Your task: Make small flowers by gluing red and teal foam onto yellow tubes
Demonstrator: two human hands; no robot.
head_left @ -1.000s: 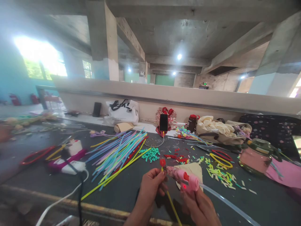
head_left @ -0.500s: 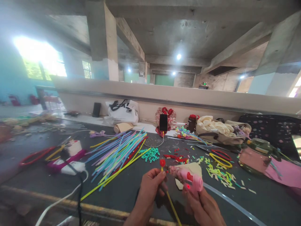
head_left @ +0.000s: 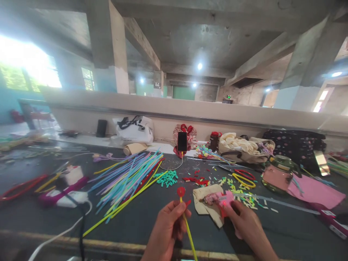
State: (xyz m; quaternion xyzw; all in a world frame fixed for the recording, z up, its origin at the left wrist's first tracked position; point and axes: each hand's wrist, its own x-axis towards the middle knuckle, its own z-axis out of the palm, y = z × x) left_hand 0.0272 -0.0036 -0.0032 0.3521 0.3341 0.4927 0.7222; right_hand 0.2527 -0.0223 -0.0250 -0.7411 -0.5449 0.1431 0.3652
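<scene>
Thumb and fingers of the left hand (head_left: 168, 222) are closed in a pinch on a yellow stick (head_left: 188, 230), its round red head (head_left: 181, 191) at twelve o'clock from the grip. At three o'clock from it, the right hand (head_left: 244, 219) is curled around a pink glue gun (head_left: 224, 198), nozzle over a beige cloth (head_left: 199, 206). Farther out, loose coloured sticks (head_left: 127, 185) lie at ten, a phone (head_left: 182, 141) stands at twelve, and a jar (head_left: 277, 174) sits at two.

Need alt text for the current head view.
The left hand pinches a red-topped yellow stick; the right hand holds a pink glue gun over a cream cloth. Coloured sticks and small cut pieces lie on a dark table.
</scene>
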